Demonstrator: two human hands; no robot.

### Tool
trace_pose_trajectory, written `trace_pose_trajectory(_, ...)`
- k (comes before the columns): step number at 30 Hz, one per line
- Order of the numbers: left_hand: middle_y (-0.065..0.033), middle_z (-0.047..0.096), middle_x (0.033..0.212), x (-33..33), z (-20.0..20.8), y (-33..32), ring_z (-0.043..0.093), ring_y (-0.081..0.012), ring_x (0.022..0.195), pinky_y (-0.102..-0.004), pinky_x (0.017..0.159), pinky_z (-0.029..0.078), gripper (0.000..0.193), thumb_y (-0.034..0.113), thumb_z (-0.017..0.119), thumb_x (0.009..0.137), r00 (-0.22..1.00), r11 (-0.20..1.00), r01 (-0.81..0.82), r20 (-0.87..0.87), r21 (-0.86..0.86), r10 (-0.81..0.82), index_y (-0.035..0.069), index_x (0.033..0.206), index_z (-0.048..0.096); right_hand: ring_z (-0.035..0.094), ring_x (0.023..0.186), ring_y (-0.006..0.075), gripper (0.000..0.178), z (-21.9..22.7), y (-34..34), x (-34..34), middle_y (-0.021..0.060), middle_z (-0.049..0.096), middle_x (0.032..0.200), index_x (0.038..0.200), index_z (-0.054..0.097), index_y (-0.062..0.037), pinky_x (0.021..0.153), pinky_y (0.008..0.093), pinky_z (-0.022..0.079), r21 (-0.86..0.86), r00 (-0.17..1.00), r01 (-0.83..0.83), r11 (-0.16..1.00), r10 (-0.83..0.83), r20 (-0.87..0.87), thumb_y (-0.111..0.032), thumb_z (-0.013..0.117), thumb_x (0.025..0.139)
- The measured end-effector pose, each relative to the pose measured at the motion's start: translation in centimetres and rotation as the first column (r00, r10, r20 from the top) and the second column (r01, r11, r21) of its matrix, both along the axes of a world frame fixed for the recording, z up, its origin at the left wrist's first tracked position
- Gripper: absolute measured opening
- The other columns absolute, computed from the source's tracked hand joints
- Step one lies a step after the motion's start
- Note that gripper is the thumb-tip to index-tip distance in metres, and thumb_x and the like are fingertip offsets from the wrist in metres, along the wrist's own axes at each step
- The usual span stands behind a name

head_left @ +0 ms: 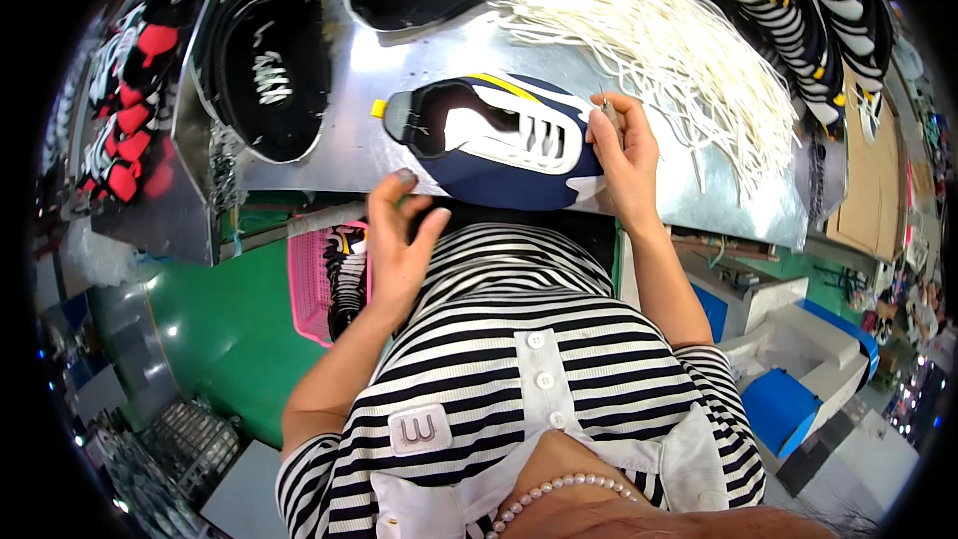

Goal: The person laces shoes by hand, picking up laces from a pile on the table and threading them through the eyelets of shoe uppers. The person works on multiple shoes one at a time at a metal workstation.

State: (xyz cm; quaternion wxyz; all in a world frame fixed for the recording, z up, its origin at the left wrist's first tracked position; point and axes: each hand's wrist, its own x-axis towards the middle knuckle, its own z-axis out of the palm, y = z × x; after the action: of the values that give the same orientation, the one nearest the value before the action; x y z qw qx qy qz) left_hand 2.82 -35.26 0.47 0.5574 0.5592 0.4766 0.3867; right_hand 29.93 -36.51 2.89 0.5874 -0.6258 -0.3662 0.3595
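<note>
A navy and white shoe upper (509, 145) lies on the metal tabletop, its yellow heel loop toward the left and its toe toward the right. White bars cross its throat, and no lace shows in them. My left hand (398, 240) is at the table's front edge below the heel, fingers spread, holding nothing. My right hand (629, 155) is by the toe end, fingers closed around a small metal tool (610, 112) with a thin pointed tip. Its exact kind is mostly hidden by the fingers.
A heap of white laces (669, 50) lies to the right behind the upper. Stacked dark uppers (269, 70) stand at the left, with more at the far right. Red and black uppers (130, 140) sit farther left. Below the table is a pink basket (309, 284) of uppers.
</note>
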Motion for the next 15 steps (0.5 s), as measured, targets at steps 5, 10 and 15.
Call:
trace_pose_trajectory(5, -0.0167, 0.051, 0.135, 1.1, 1.9, 1.1, 0.051, -0.0264, 0.125, -0.0379, 0.108, 0.040, 0.051, 0.011, 0.064, 0.094, 0.870, 0.901, 0.000, 0.445, -0.434, 0.214, -0.002, 0.138, 0.041, 0.053, 0.071, 0.0079, 0.020, -0.5, 0.4, -0.7, 0.0010, 0.062, 0.081, 0.109, 0.060, 0.0020, 0.066, 0.0227, 0.043, -0.054, 0.969, -0.100, 0.993, 0.110, 0.222, -0.014, 0.060, 0.097)
trace_pose_trajectory(10, -0.0096, 0.066, 0.114, 2.1, 5.6, 1.9, 0.065, -0.0188, 0.102, -0.0346, 0.084, 0.055, 0.046, 0.027, 0.067, 0.092, 0.498, 0.798, 0.430, 0.848, -0.422, 0.180, 0.003, 0.128, 0.053, 0.044, 0.066, 0.0028, 0.018, -0.2, 1.2, -2.6, -0.0031, 0.052, 0.074, 0.113, 0.059, -0.0016, 0.058, 0.0179, 0.034, 0.017, 0.965, -0.259, 0.966, 0.259, -0.036, -0.013, 0.055, 0.099)
trace_pose_trajectory(15, -0.0049, 0.069, 0.088, 2.4, 12.5, 3.2, 0.065, -0.0128, 0.066, -0.0234, 0.057, 0.050, 0.019, 0.013, 0.066, 0.091, 0.916, 1.000, -0.028, 0.401, 0.006, 0.023, 0.001, 0.105, 0.063, 0.054, 0.063, 0.0170, 0.020, 1.5, 3.4, -3.8, 0.0069, 0.056, 0.074, 0.114, 0.058, -0.0009, 0.059, 0.0290, 0.043, -0.008, 0.896, -0.348, 0.937, 0.335, 0.293, -0.012, 0.052, 0.099)
